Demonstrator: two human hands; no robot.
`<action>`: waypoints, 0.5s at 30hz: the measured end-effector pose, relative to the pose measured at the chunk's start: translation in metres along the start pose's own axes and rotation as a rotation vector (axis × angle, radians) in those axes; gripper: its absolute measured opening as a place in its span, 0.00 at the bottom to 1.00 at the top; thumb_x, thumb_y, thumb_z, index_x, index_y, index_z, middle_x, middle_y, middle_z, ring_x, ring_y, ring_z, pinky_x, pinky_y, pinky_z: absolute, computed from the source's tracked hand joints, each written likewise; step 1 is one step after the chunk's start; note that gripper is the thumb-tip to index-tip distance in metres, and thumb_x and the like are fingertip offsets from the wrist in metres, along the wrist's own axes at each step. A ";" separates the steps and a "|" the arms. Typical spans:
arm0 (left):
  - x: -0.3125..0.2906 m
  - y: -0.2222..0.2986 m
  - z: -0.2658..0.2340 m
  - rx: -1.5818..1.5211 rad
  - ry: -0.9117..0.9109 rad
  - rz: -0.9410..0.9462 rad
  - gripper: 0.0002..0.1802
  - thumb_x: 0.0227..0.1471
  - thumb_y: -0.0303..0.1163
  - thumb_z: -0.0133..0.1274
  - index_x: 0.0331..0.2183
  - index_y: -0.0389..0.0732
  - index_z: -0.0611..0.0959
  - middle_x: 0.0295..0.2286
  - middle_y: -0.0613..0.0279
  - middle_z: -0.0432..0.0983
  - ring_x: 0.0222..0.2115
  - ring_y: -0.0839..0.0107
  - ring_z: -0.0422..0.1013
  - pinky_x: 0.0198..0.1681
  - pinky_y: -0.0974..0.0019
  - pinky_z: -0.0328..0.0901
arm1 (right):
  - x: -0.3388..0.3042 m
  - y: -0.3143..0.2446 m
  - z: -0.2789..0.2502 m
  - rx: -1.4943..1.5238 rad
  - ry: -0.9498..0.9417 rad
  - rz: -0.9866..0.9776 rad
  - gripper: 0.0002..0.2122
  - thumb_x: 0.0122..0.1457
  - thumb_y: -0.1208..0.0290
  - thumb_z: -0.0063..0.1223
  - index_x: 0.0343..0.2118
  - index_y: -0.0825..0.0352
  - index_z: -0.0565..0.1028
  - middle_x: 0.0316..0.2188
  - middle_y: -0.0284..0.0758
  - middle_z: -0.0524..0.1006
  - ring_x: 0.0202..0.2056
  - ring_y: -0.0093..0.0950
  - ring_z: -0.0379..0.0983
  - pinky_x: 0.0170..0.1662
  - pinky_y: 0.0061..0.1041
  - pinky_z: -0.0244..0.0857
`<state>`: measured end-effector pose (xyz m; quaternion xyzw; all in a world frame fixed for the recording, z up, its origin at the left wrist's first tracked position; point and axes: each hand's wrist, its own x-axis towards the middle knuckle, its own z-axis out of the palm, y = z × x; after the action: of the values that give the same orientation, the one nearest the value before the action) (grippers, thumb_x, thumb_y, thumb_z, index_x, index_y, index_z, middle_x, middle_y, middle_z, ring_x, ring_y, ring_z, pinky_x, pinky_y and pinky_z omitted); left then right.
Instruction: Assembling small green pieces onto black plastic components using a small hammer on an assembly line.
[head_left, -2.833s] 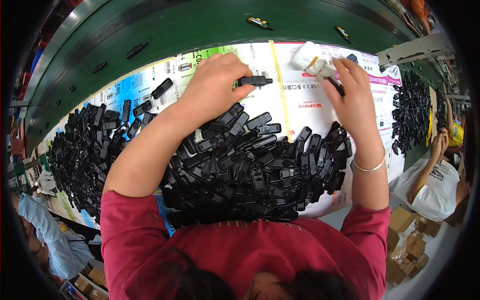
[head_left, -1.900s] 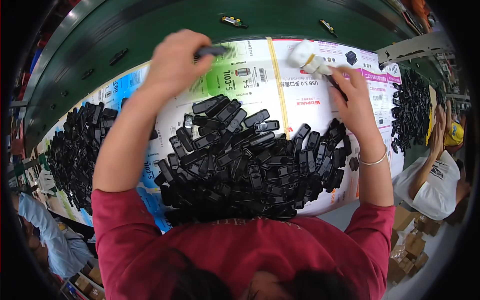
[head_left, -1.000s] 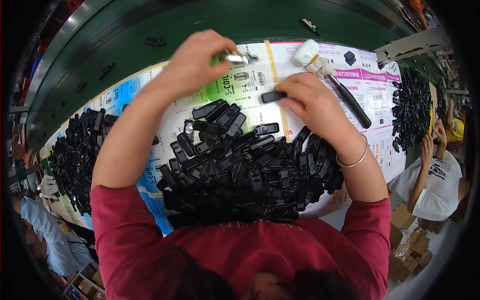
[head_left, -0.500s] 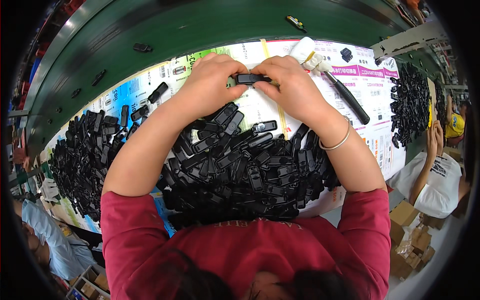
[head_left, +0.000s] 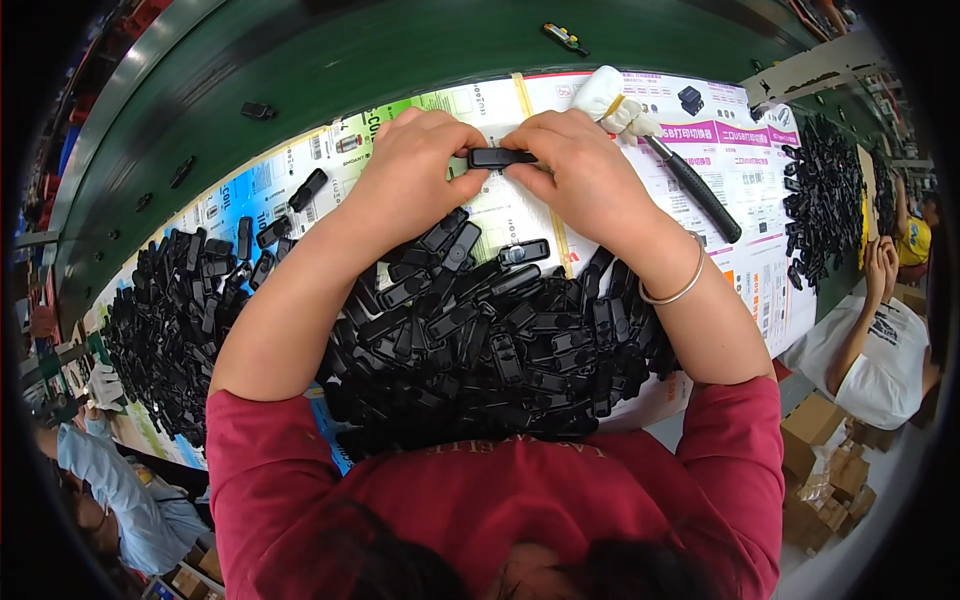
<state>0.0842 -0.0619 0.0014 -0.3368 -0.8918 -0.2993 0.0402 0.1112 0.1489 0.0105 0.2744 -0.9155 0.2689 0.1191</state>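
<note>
Between my two hands is a small, long black plastic casing [head_left: 497, 158], level above the printed sheets. My left hand [head_left: 412, 168] pinches its left end with thumb and fingers. The right end is gripped the same way by my right hand [head_left: 578, 170], whose fingers cover part of it. Just below lies a large heap of similar black casings [head_left: 500, 340], spread between my forearms. One casing with a clear, shiny patch [head_left: 525, 251] rests on the heap's upper edge. Beside my right hand lies a hammer [head_left: 695, 190], its head wrapped in white cloth, its handle black.
Another heap of black casings [head_left: 165, 310] lies left of my left arm, and one more [head_left: 825, 200] at the far right. Beyond the sheets runs a green conveyor belt [head_left: 400, 60] carrying a small circuit board [head_left: 566, 39] and black parts. Co-workers sit at both sides.
The circuit board and black parts on the belt have shifted left. My hands keep their grip on the casing, nearly in the same place.
</note>
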 end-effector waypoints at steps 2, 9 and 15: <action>0.001 0.002 -0.001 0.007 -0.003 0.006 0.13 0.41 0.32 0.63 0.33 0.40 0.82 0.30 0.61 0.75 0.36 0.59 0.69 0.44 0.59 0.62 | 0.001 0.001 0.000 -0.023 -0.014 -0.002 0.09 0.49 0.69 0.61 0.33 0.65 0.79 0.32 0.33 0.76 0.36 0.35 0.71 0.43 0.33 0.64; 0.003 0.001 0.000 0.005 0.013 0.054 0.14 0.42 0.33 0.63 0.34 0.40 0.83 0.31 0.61 0.75 0.36 0.59 0.69 0.43 0.60 0.63 | -0.007 0.006 -0.019 -0.112 0.126 -0.140 0.13 0.49 0.69 0.61 0.39 0.64 0.78 0.38 0.34 0.77 0.42 0.35 0.71 0.48 0.34 0.64; 0.004 0.005 0.001 0.041 0.053 0.107 0.13 0.43 0.32 0.63 0.33 0.38 0.83 0.30 0.59 0.76 0.35 0.58 0.71 0.40 0.59 0.65 | -0.060 0.050 -0.076 -0.313 0.068 0.307 0.15 0.55 0.71 0.58 0.44 0.72 0.75 0.42 0.42 0.76 0.43 0.41 0.72 0.48 0.34 0.66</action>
<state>0.0845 -0.0562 0.0038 -0.3750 -0.8772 -0.2873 0.0866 0.1374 0.2530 0.0297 0.1010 -0.9726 0.1474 0.1487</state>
